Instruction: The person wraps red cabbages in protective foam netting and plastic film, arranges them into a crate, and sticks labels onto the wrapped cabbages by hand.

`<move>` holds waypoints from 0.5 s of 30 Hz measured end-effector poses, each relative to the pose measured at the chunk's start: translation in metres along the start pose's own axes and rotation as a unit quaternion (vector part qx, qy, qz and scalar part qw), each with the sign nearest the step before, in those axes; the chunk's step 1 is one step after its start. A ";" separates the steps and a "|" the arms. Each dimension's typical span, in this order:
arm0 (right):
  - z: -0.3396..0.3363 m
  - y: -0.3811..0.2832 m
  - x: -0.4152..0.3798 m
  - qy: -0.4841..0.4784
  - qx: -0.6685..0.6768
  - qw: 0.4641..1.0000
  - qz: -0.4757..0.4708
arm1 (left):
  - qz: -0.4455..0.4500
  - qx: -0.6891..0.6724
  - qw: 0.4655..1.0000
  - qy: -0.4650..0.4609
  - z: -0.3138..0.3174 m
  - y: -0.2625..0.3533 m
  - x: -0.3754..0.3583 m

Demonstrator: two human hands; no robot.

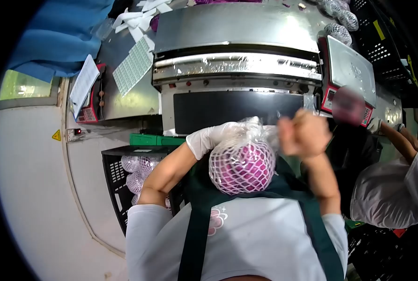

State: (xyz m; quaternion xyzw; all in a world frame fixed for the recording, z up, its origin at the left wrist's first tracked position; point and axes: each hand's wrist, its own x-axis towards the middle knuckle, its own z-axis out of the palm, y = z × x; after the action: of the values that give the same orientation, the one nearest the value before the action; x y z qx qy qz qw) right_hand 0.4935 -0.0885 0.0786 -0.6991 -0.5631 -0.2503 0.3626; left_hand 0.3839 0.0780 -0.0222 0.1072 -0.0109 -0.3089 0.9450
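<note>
A purple cabbage point(246, 164) in a white foam net sits close to my chest, with clear plastic film gathered over its top. My left hand point(218, 136), in a white glove, is closed on the bunched film point(251, 129) above it. To the right of the cabbage, my bare right hand point(307, 133) is raised in a fist, smeared by motion. Whether any film is in its fingers I cannot make out. Just beyond both hands stands the film-wrapping machine point(237, 65), with a dark flat plate point(232, 110) at its front.
A red scale point(349, 70) stands right of the machine; another person's gloved hand point(374, 124) is near it. Left are a label sheet point(134, 65) and papers point(85, 82). A black crate point(117, 187) of netted cabbages stands at lower left. More netted produce point(337, 33) lies at upper right.
</note>
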 end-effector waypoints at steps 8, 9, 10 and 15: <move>0.072 -0.026 0.125 0.031 0.354 0.919 -0.170 | -0.005 0.223 0.975 -0.018 0.052 -0.003 -0.001; 0.085 -0.043 0.124 -0.034 0.389 0.900 -0.195 | 0.005 0.223 0.975 -0.008 0.051 -0.005 -0.002; 0.099 -0.068 0.121 -0.061 0.490 0.845 -0.207 | 0.019 0.219 0.976 0.013 0.047 -0.009 -0.002; 0.127 -0.134 0.069 -0.464 0.610 0.625 -0.149 | 0.125 0.174 0.961 0.173 0.009 -0.029 -0.002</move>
State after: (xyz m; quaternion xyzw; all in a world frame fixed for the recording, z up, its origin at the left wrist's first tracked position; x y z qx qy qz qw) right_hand 0.3730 0.0676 0.0834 -0.2485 -0.7770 0.4572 0.3542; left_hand 0.3644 0.0547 -0.0193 0.3197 0.0861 -0.1583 0.9302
